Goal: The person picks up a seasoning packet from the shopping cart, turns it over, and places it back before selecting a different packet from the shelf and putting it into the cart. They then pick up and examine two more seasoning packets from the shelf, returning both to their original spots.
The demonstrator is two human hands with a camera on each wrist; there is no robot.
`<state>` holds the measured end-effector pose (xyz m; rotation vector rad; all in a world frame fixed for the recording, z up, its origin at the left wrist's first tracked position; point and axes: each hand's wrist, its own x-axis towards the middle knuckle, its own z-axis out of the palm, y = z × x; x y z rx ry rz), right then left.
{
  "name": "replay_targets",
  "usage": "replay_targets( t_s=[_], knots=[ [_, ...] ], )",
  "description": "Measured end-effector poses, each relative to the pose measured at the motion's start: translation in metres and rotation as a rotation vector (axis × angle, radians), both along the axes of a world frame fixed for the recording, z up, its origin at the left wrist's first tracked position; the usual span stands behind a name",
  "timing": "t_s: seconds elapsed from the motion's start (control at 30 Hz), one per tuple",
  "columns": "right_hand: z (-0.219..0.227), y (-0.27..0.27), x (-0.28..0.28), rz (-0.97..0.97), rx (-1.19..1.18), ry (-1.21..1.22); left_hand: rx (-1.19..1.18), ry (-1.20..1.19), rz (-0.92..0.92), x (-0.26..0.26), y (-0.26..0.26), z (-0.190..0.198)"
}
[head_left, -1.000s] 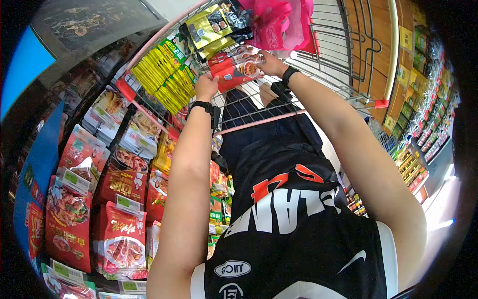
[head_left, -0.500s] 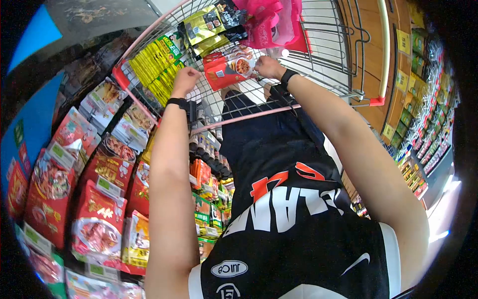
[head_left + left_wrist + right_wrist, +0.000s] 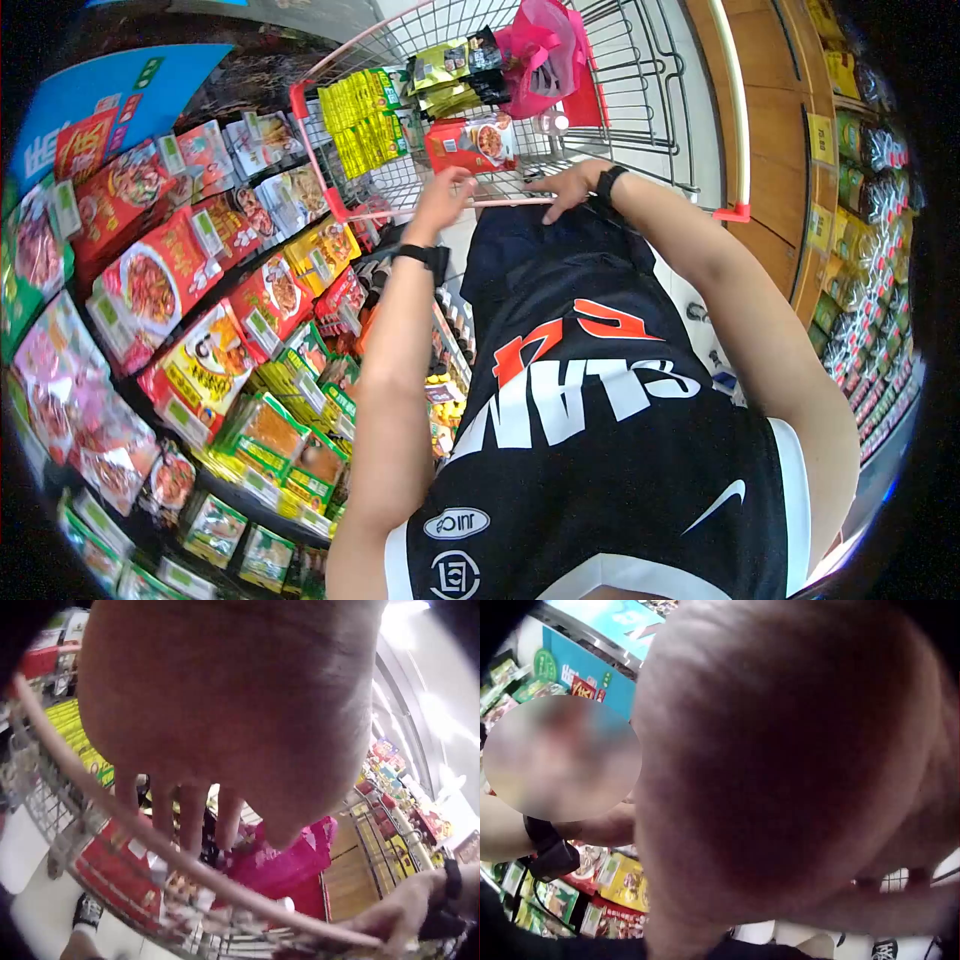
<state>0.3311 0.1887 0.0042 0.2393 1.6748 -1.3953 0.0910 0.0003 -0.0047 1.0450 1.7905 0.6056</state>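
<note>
Seeing a red packet (image 3: 466, 146) face up inside the cart (image 3: 737, 110) at twelve o'clock, long axis near nine-to-three, bowl picture (image 3: 490, 141) toward three. Holding both arms (image 3: 392, 350) outstretched: left hand (image 3: 443, 205) at the packet's seven, with fingers loosely apart; right hand (image 3: 575, 185) at its four, with fingers spread by the pink rail (image 3: 225, 888), cannot tell whether touching.

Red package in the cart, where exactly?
Head view: the red package lies in the cart, right of the yellow-green packets and nearer the person than the gold-and-black pouches.
</note>
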Motion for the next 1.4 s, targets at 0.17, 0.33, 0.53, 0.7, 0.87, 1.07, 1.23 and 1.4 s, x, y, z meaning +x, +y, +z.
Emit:
replay_targets(
  t_s=[0.17,0.33,0.53,0.7,0.87,1.07,1.23,1.4],
  knots=[
    [0.002,-0.02,0.024,-0.141,0.255,0.318,0.071,0.632,-0.058,0.082,-0.035,0.032],
    [0.018,-0.021,0.022,-0.082,0.439,0.416,0.099,0.593,0.128,0.096,-0.059,0.044],
    [0.02,-0.015,0.022,-0.118,0.492,0.515,0.044,0.496,0.348,0.065,-0.134,0.056],
    [-0.012,-0.006,0.019,-0.152,0.367,0.639,-0.002,0.366,0.483,0.065,-0.202,0.085],
    [-0.006,0.011,0.013,-0.139,0.397,0.634,0.078,0.318,0.693,0.057,-0.237,0.12],
    [-0.036,0.033,0.009,-0.176,0.574,0.602,0.425,0.194,0.981,0.025,-0.227,0.185],
    [-0.082,0.061,0.003,-0.176,0.641,0.695,0.925,0.068,1.088,-0.029,-0.212,0.296],
    [-0.083,0.074,-0.002,-0.014,0.692,0.833,1.251,0.248,1.095,-0.066,-0.234,0.41]
  ],
)
